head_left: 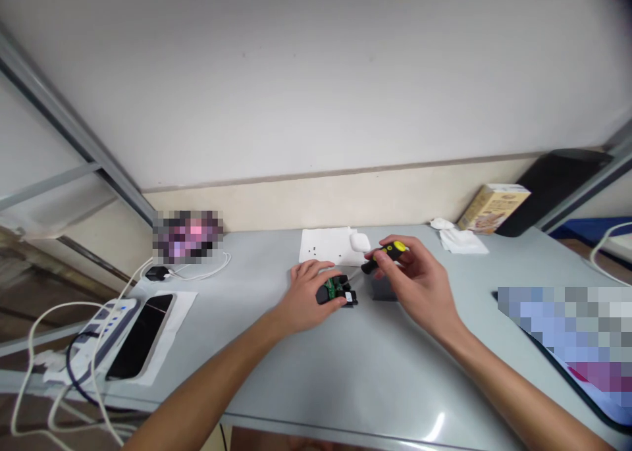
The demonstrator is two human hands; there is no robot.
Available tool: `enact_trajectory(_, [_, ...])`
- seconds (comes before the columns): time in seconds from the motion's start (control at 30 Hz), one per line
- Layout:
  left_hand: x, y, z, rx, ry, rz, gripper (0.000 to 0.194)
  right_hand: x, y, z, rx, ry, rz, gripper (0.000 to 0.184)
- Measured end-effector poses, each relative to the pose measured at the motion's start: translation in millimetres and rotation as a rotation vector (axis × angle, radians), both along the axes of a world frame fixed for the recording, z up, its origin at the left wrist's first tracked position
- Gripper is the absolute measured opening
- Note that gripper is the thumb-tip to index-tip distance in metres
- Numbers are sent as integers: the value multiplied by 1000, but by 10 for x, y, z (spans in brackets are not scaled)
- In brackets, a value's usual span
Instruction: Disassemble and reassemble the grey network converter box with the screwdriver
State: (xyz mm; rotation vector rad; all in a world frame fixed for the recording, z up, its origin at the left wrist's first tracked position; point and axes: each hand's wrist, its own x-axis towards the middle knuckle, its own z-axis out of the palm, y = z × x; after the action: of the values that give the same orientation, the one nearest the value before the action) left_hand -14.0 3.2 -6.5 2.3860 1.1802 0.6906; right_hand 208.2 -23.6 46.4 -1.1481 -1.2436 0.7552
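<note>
My left hand holds a small opened black device against the tabletop, thumb along its near side and fingers over the far side. A green circuit board shows inside it. In my right hand is a black and yellow screwdriver, gripped by its handle. Its thin shaft slants down to the left into the device; the exact tip contact is too small to tell. Below the right hand stands a dark grey block-like object, partly covered by the fingers.
Behind the hands, white paper carries several tiny dark pieces and a rounded white case. A phone, power strip and cables lie left. Tissues, a yellowish box and a blurred-out flat item are right.
</note>
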Motion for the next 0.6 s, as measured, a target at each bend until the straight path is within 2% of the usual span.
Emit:
enact_trajectory(0.1, [5, 6, 5, -17, 68, -32, 52, 27, 10, -61, 1, -46, 4, 35])
enact_trajectory(0.27, [24, 15, 13, -29, 102, -42, 54, 44, 14, -156, -15, -89, 28, 35])
enact_trajectory(0.6, [33, 5, 61, -81, 93, -51, 46, 6, 21, -166, -28, -125, 34, 36])
